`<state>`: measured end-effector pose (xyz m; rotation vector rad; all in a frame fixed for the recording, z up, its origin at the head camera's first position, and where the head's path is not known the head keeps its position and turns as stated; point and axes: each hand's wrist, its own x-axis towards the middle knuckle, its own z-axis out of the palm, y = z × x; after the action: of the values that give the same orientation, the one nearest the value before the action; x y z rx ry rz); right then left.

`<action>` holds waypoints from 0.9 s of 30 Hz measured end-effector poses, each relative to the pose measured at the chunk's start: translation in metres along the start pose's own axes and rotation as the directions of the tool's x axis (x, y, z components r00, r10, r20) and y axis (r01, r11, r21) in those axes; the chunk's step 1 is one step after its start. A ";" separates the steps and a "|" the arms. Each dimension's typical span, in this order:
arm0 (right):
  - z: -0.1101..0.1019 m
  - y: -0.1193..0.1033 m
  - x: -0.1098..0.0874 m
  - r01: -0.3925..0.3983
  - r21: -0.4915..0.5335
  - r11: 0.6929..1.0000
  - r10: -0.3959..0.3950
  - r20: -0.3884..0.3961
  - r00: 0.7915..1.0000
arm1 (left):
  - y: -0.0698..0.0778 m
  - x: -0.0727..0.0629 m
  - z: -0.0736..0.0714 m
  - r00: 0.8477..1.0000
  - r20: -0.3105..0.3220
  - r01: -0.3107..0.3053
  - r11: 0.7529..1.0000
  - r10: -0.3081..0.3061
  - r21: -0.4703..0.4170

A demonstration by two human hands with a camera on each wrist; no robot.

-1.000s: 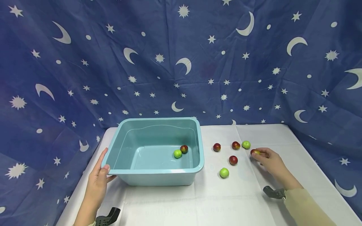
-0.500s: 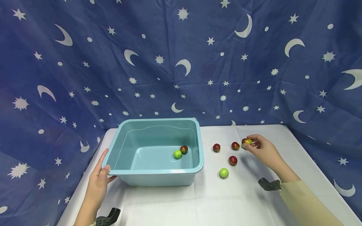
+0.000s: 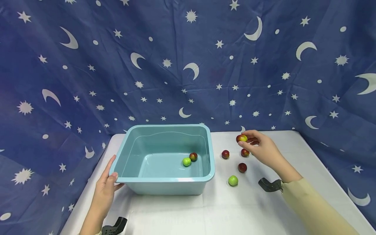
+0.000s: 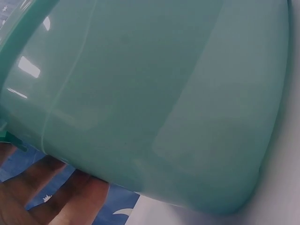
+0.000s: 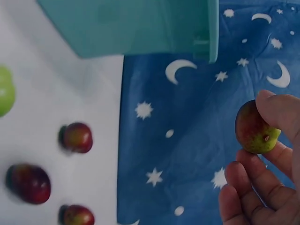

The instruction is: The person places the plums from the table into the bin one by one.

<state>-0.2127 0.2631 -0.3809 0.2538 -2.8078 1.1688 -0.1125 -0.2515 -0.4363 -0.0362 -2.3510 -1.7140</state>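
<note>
A light blue plastic basin (image 3: 167, 188) stands on the white-covered table, holding a green fruit (image 3: 186, 162) and a red one (image 3: 193, 156). My left hand (image 3: 103, 192) grips its near left corner, thumb at the rim and fingers along the outside; the left wrist view shows the fingers (image 4: 84, 199) against the wall. Above the table, right of the basin, my right hand (image 3: 261, 148) pinches a small oval red-and-yellow fruit (image 5: 255, 129) between thumb and fingertips. Below it lie red fruits (image 3: 225, 154) (image 3: 242, 167) (image 3: 245, 152) and a green fruit (image 3: 233, 180).
A dark blue cloth (image 3: 164, 65) with white moons and stars hangs behind the white tablecloth (image 3: 176, 215). Black wrist devices (image 3: 270, 185) (image 3: 114, 226) sit on both wrists. The table's back edge runs just behind the basin.
The right hand has lifted the red-and-yellow fruit and carried it left and up over the other fruits. A green fruit at the back is now out of sight behind that hand. The left hand keeps its grip.
</note>
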 end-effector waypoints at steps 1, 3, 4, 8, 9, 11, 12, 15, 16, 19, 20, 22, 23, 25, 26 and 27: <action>0.001 -0.004 0.002 0.007 0.006 1.000 -0.007 -0.001 1.000 | 0.000 0.000 0.000 1.000 0.001 0.001 1.000 -0.001 0.006; 0.002 -0.011 0.004 0.016 0.015 1.000 -0.016 -0.001 1.000 | 0.000 -0.001 0.000 1.000 -0.001 0.005 1.000 -0.005 0.005; 0.002 -0.015 0.006 0.021 0.021 1.000 -0.021 -0.003 1.000 | 0.000 -0.001 0.000 1.000 -0.002 0.005 1.000 -0.005 0.006; 0.005 -0.030 0.013 0.056 0.050 0.997 -0.056 -0.010 0.998 | 0.001 -0.002 0.000 1.000 0.003 0.002 1.000 -0.002 0.016; 0.006 -0.034 0.014 0.069 0.059 0.996 -0.068 -0.011 0.998 | 0.001 -0.002 0.000 1.000 0.005 0.004 1.000 -0.005 0.019; 0.008 -0.041 0.017 0.093 0.083 0.992 -0.093 -0.009 0.996 | 0.002 -0.002 0.000 1.000 0.006 0.008 1.000 -0.008 0.021; 0.010 -0.046 0.019 0.104 0.097 0.990 -0.104 -0.006 0.995 | 0.003 -0.002 0.000 1.000 0.007 0.009 1.000 -0.009 0.021; 0.015 -0.062 0.023 0.131 0.144 0.981 -0.134 0.008 0.991 | 0.003 -0.001 0.000 1.000 0.006 0.006 1.000 -0.006 0.019; 0.018 -0.067 0.024 0.136 0.158 0.978 -0.141 0.015 0.990 | 0.003 -0.001 0.001 1.000 0.007 0.002 1.000 -0.002 0.017; 0.026 -0.085 0.029 0.154 0.181 0.971 -0.162 0.032 0.986 | 0.004 -0.001 0.001 1.000 0.010 -0.009 1.000 0.009 0.015; 0.028 -0.091 0.031 0.160 0.186 0.969 -0.170 0.038 0.985 | 0.004 0.000 0.001 1.000 0.010 -0.011 1.000 0.010 0.012; 0.034 -0.101 0.036 0.174 0.194 0.965 -0.186 0.043 0.982 | 0.004 0.000 0.002 1.000 0.008 -0.010 1.000 0.010 0.007; 0.037 -0.106 0.039 0.182 0.200 0.963 -0.195 0.045 0.980 | 0.004 0.000 0.002 1.000 0.007 -0.009 1.000 0.009 0.004; 0.043 -0.114 0.045 0.194 0.215 0.957 -0.210 0.055 0.976 | 0.004 0.000 0.002 1.000 0.004 -0.006 1.000 0.006 -0.001; 0.046 -0.118 0.047 0.195 0.225 0.954 -0.214 0.062 0.975 | 0.003 0.000 0.002 1.000 0.004 -0.004 1.000 0.004 -0.003; 0.049 -0.122 0.050 0.196 0.233 0.952 -0.218 0.072 0.973 | 0.003 0.000 0.003 1.000 0.003 -0.004 1.000 0.004 -0.005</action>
<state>-0.2402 0.1377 -0.3236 0.6227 -2.6422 1.4569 -0.1120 -0.2480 -0.4340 -0.0449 -2.3478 -1.7188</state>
